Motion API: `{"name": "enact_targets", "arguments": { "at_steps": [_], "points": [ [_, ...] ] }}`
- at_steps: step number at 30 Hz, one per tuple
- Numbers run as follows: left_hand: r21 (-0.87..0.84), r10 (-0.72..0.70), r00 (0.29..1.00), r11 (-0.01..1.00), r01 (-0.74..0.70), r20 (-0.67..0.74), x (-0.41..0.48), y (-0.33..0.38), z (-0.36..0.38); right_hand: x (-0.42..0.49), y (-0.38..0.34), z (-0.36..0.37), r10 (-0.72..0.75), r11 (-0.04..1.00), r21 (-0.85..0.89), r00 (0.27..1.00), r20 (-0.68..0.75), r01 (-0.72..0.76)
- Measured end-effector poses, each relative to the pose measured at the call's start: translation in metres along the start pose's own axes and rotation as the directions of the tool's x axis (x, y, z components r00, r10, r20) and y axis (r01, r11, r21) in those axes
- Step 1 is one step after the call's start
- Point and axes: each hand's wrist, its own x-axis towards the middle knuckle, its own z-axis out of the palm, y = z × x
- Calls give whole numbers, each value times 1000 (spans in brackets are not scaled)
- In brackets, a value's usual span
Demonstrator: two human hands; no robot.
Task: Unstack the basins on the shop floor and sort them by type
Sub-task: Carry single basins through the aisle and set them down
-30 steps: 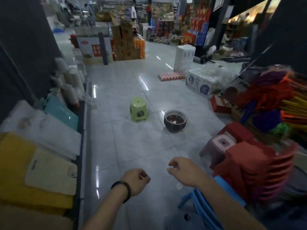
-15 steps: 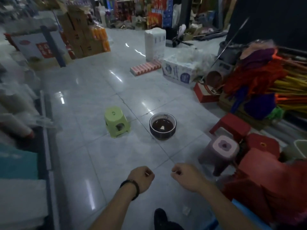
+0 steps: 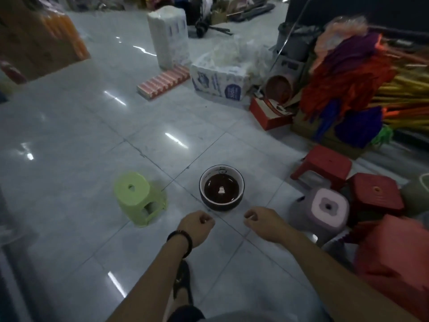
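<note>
Stool, green plastic point(image 3: 137, 198), stands on the tiled floor point(image 3: 69, 182) at near left. Striped flat pack point(image 3: 163, 81) and tall white wrapped pack point(image 3: 169, 36) sit far behind it. Left hand point(image 3: 196, 227), black wristband point(image 3: 181, 241) on the wrist, has its fingers curled into a fist and grips nothing. Dark round basin point(image 3: 221, 190) with a pale rim sits on the floor just beyond both hands, between the green stool and the pink-topped stool point(image 3: 325, 210); cannot tell if more are nested inside it. Right hand point(image 3: 264, 223) is also curled and holds nothing, apart from the basin. White carton point(image 3: 218, 80) is far centre. Red stools point(image 3: 325, 165) are clustered at right, and a pile of coloured mops point(image 3: 348, 73) is at far right.
</note>
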Motion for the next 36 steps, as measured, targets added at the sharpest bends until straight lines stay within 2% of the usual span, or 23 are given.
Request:
{"name": "enact_targets", "arguments": {
  "at_steps": [5,10,15,19,21,24,28,30,33,36],
  "points": [
    [48,42,980,997,-52,194,115,4,-72,68,-33,-7,158,964,232,982,-103,-130],
    [87,15,943,995,-46,334,215,28,-123,128,-55,-21,308,889,402,936,-168,-221],
    [115,-22,937,993,-19,349,321,49,-153,223,-60,-34,380,811,529,913,-152,-250],
    [198,-124,935,978,59,332,401,47,-161,303,-45,-28,505,668,665,859,-76,-334],
    [253,-180,919,963,92,352,444,39,-160,336,-31,-14,559,610,690,829,-26,-390],
    [367,-212,902,928,65,375,514,28,-148,378,-12,9,616,546,712,788,16,-442],
    [401,-256,883,912,86,394,613,15,-108,439,32,39,713,363,776,690,126,-516],
    [423,-309,837,900,103,453,664,3,-83,474,62,59,746,273,798,642,177,-537],
    [423,-346,785,898,120,513,750,-18,-35,527,113,87,781,61,880,572,252,-472],
    [438,-325,794,895,83,513,827,-33,12,576,162,116,789,-21,897,544,286,-441]
  ]
}}
